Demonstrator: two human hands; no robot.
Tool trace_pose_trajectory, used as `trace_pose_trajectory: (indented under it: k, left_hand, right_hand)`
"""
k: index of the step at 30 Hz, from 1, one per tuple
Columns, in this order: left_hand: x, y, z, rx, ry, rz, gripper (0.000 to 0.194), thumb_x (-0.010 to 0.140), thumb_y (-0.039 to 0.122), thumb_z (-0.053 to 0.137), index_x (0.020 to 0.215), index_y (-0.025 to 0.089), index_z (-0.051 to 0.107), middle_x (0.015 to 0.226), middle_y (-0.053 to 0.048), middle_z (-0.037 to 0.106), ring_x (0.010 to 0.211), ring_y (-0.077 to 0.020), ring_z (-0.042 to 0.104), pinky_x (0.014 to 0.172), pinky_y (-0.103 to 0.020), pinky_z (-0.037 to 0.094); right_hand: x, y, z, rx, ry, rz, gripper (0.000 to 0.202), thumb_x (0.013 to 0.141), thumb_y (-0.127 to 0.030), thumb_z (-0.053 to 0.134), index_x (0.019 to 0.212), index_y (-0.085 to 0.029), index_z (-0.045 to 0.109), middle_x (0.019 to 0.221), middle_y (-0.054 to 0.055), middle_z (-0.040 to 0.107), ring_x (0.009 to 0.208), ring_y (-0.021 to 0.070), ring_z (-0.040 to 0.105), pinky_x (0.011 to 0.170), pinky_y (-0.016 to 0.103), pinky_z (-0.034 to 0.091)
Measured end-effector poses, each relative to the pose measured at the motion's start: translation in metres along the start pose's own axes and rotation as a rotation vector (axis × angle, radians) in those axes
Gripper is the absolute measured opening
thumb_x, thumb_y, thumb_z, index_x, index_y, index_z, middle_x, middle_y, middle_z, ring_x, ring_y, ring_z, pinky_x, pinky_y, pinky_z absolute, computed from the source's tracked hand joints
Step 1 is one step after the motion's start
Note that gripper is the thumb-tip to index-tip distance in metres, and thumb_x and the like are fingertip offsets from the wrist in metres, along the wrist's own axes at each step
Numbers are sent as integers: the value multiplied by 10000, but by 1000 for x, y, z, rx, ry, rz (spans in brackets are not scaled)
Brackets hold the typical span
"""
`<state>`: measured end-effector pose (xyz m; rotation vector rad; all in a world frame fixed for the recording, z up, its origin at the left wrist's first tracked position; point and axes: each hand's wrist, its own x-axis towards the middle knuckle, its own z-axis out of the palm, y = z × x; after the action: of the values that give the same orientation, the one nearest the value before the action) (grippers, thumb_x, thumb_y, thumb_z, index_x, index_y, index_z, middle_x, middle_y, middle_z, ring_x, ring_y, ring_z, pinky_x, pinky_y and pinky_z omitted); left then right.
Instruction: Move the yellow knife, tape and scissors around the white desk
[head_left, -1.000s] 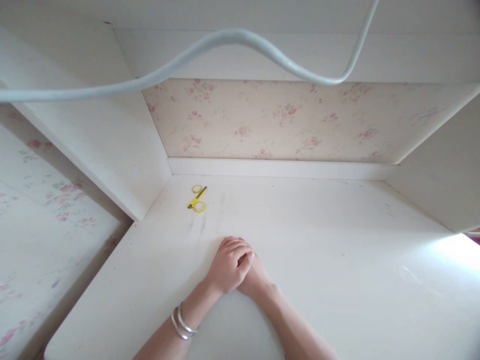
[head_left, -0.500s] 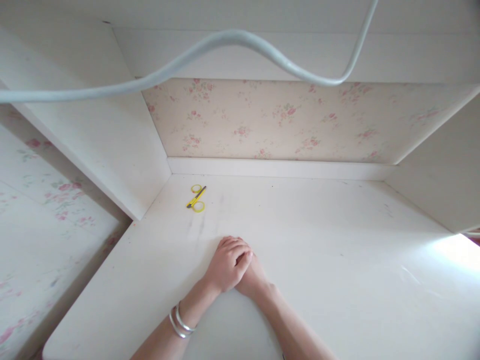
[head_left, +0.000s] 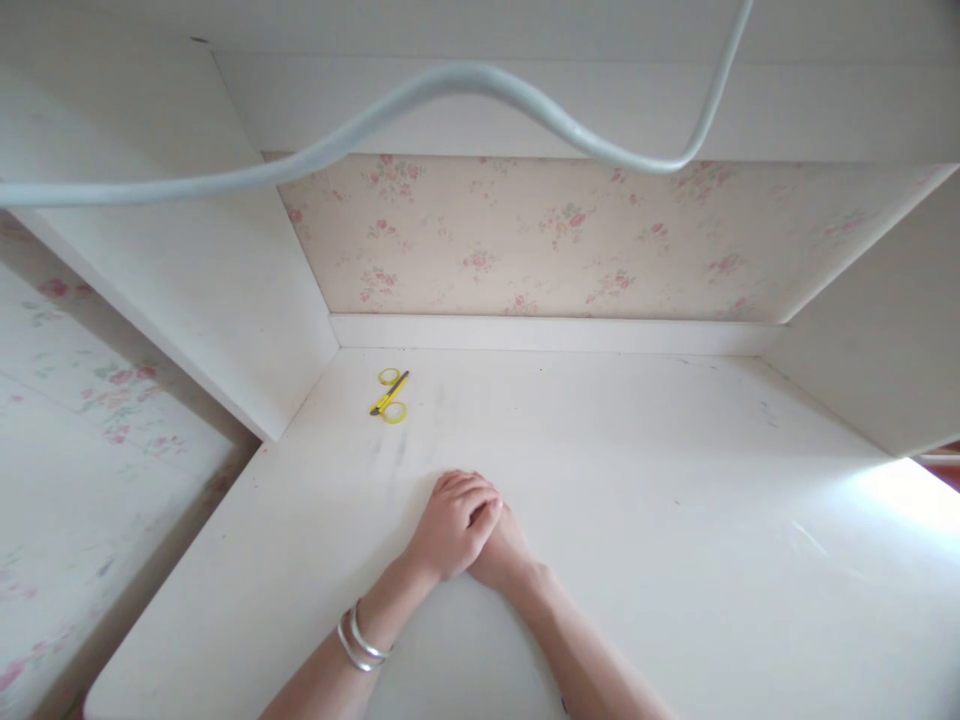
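L hand (head_left: 452, 527) lies over the R hand (head_left: 504, 558), lower centre of frame, both resting on the white surface (head_left: 675, 520). L fingers (head_left: 476, 498) curled loosely over the R hand, gripping no object; R fingers hidden under the L, can't tell how they're set. Two silver bangles (head_left: 360, 640) on the L wrist.

Nearest thing: small yellow-handled scissors (head_left: 389, 394), left of centre, up-frame from the hands, well apart from them, lying flat near the back-left corner. Blades closed, tip pointing upper right. Look light, stiff, plastic loops w/ thin metal blades; likely slide easily on the smooth surface. Best hold prob. the two yellow loops, away from the tip.

Floral wallpaper (head_left: 525, 240) at back; grey cable (head_left: 465, 78) across top of frame.
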<state>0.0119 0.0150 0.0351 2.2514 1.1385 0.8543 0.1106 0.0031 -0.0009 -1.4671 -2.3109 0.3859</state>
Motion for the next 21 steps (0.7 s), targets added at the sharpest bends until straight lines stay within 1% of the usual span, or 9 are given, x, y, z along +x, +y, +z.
trace_pose_trajectory:
  k: [2,5,8,12,15,21]
  left_hand:
    - [0,0,0,1,-4,-3,242,914,234,422,865,221,660,911,-18,684,924,-172,582,957,-370,371]
    - [0,1,-1,-6,-12,-7,234,908,232,432,863,226,661,918,-20,684,933,-179,580,967,-378,365]
    - [0,3,-2,-28,-17,-14,238,909,242,428,875,232,663,926,-24,684,945,-184,580,994,-392,346]
    - [1,4,-4,-56,-35,-30,219,902,243,440,889,235,659,921,-24,681,944,-184,578,1001,-398,343]
    - [3,3,-5,-77,-44,-55,221,902,252,439,892,237,659,920,-33,679,945,-190,577,988,-401,356]
    - [5,0,-4,-92,-50,-89,220,905,264,442,847,233,652,897,-27,677,916,-183,585,972,-399,360]
  right_hand:
    - [-1,-1,0,-21,-3,0,485,875,-164,429,1357,-107,426,1278,146,543,1164,252,512,1025,372,397]
    - [-3,-4,0,-49,-17,19,505,880,-173,426,1382,-143,394,1289,138,539,1161,248,517,1007,385,418]
    - [-6,-6,-1,-77,-14,31,552,880,-179,430,1423,-177,327,1343,134,495,1212,262,479,1017,413,407]
    - [-8,-7,1,-83,2,17,587,880,-179,428,1446,-191,272,1379,124,459,1265,268,426,1039,425,385]
    - [-8,-6,2,-56,5,-1,589,881,-184,425,1448,-196,268,1359,123,482,1257,263,436,1039,421,390]
    - [-7,-7,-1,-4,12,22,576,887,-203,420,1444,-208,277,1317,109,525,1236,257,456,1042,418,382]
